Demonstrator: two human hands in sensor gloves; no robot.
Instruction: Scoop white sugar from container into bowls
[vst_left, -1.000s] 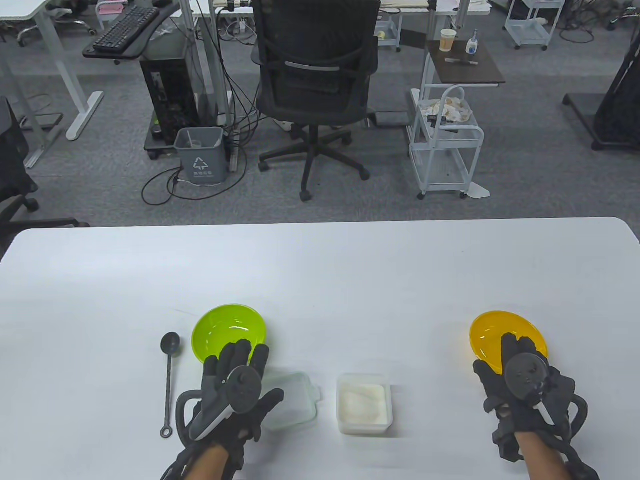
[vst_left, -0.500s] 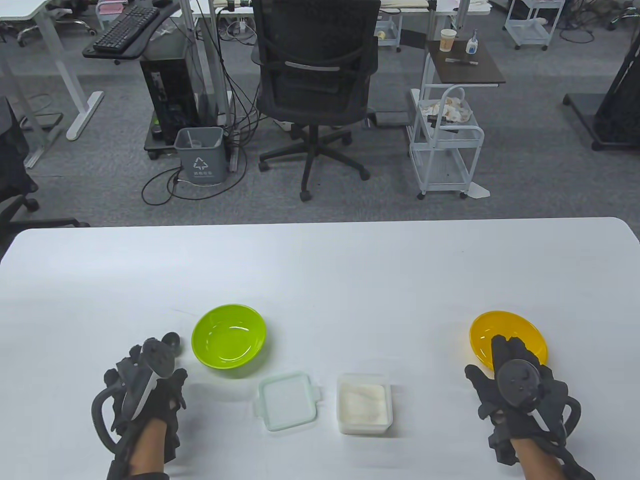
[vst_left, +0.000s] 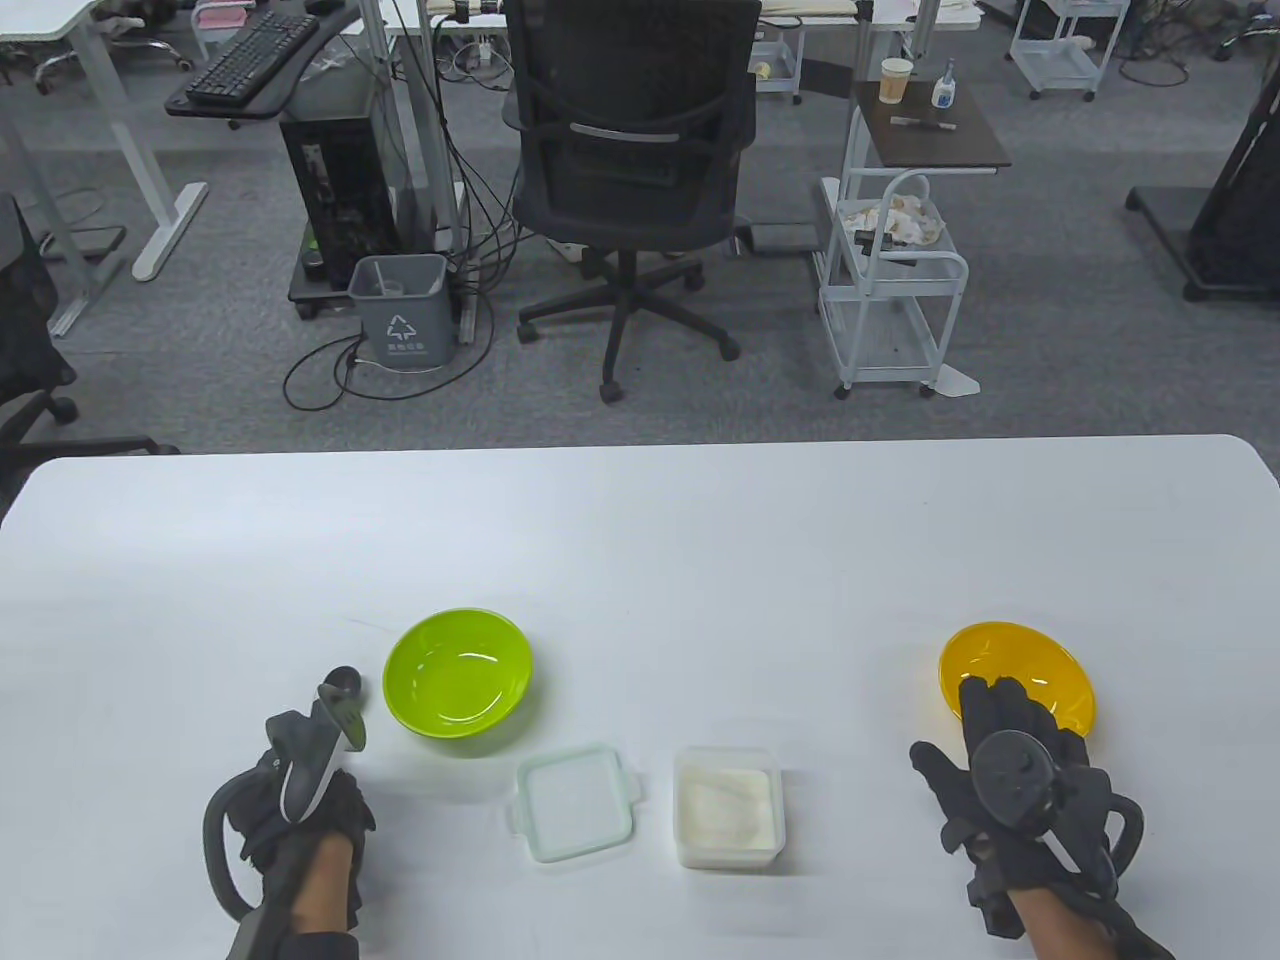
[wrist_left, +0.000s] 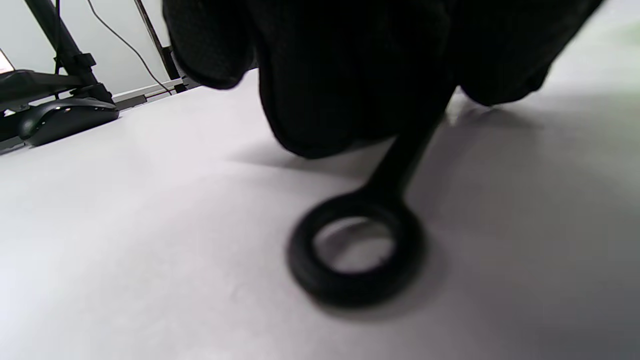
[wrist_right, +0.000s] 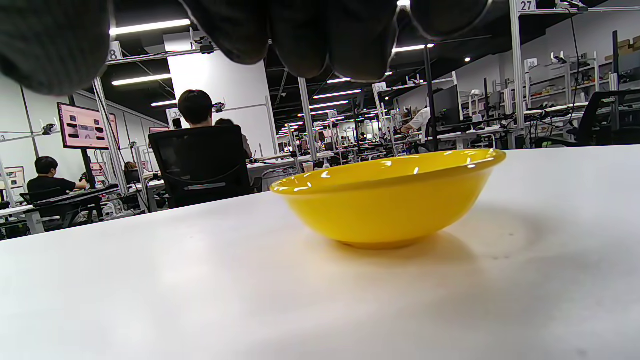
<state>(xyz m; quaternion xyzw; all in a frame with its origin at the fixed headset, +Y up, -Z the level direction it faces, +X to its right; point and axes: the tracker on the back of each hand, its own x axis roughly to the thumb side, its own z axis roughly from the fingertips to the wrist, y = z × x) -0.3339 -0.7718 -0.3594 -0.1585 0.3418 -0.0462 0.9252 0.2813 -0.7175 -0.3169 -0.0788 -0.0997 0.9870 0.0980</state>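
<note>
A black spoon (vst_left: 343, 684) lies left of the empty green bowl (vst_left: 458, 686). My left hand (vst_left: 300, 800) is over its handle. In the left wrist view the gloved fingers (wrist_left: 350, 90) close around the handle, and the spoon's ring end (wrist_left: 356, 250) sits at the table surface. An open clear container of white sugar (vst_left: 727, 818) stands in the near middle. An empty yellow bowl (vst_left: 1035, 665) is at the right and also shows in the right wrist view (wrist_right: 390, 200). My right hand (vst_left: 1010, 780) lies open and empty just in front of it.
The container's pale lid (vst_left: 575, 800) lies flat between the green bowl and the sugar container. The white table (vst_left: 640, 560) stretches far beyond the bowls. An office chair (vst_left: 630, 150) and a cart stand past its far edge.
My left hand moved left from above the lid to the spoon and closed on its handle. My right hand drew back a little toward the near edge.
</note>
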